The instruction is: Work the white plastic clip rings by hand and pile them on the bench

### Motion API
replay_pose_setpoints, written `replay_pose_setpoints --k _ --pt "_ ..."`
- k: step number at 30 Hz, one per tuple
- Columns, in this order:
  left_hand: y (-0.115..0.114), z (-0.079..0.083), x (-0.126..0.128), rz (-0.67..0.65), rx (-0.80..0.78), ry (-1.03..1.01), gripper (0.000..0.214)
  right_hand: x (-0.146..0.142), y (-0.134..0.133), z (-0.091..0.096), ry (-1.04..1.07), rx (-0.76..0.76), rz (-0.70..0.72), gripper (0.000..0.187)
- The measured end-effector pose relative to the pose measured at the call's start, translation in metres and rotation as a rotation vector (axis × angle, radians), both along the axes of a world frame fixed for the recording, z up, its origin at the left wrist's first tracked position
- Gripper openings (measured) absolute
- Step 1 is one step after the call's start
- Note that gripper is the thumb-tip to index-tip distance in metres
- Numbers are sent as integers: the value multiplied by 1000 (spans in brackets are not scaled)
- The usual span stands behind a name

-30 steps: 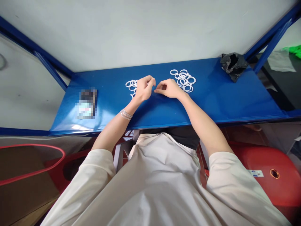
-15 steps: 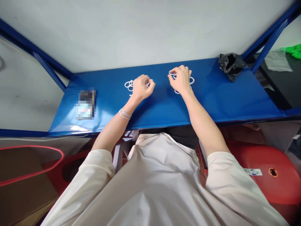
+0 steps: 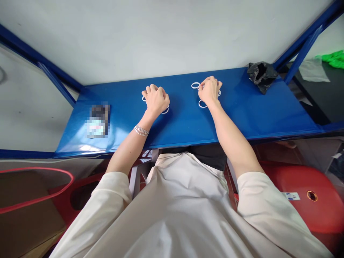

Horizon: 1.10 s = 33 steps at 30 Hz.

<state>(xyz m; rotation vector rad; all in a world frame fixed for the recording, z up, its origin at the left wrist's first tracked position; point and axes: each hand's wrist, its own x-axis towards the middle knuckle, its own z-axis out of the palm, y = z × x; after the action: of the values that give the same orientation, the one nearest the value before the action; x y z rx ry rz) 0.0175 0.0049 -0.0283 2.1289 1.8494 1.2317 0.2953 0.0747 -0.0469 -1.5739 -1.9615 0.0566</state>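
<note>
Two groups of thin white rings lie on a blue shelf (image 3: 242,114). My left hand (image 3: 155,99) rests curled, knuckles up, over the left group of rings (image 3: 165,110), and most of that group is hidden beneath it. My right hand (image 3: 209,91) is curled the same way over the right group of rings (image 3: 195,85), with two rings showing at its left edge and near the wrist. What the fingers of either hand grip is hidden. A silver bracelet (image 3: 141,130) sits on my left wrist.
A crumpled black bag (image 3: 261,76) lies at the shelf's back right. A small blurred packet (image 3: 98,120) sits at the left. Blue frame posts rise at both ends. A red plastic seat (image 3: 309,200) and a cardboard box (image 3: 24,215) are below.
My hands parted from the middle of the shelf. The left went back onto the left rings and the right reached onto the right pile; both have curled tighter over them.
</note>
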Motion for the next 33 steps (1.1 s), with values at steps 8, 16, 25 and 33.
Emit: replay_pose_setpoints --k 8,16,25,33 --pt "-12 8 17 -188 -2 73 23 -12 -18 6 33 -55 13 44" --pt "-17 4 29 -328 -75 123 28 -45 -48 25 149 -182 195 21" --pt "-9 -4 25 -359 -70 103 13 -50 -60 44 368 -288 365 23" --pt "-14 1 30 -453 -73 -160 21 -48 -64 45 306 -266 387 25"
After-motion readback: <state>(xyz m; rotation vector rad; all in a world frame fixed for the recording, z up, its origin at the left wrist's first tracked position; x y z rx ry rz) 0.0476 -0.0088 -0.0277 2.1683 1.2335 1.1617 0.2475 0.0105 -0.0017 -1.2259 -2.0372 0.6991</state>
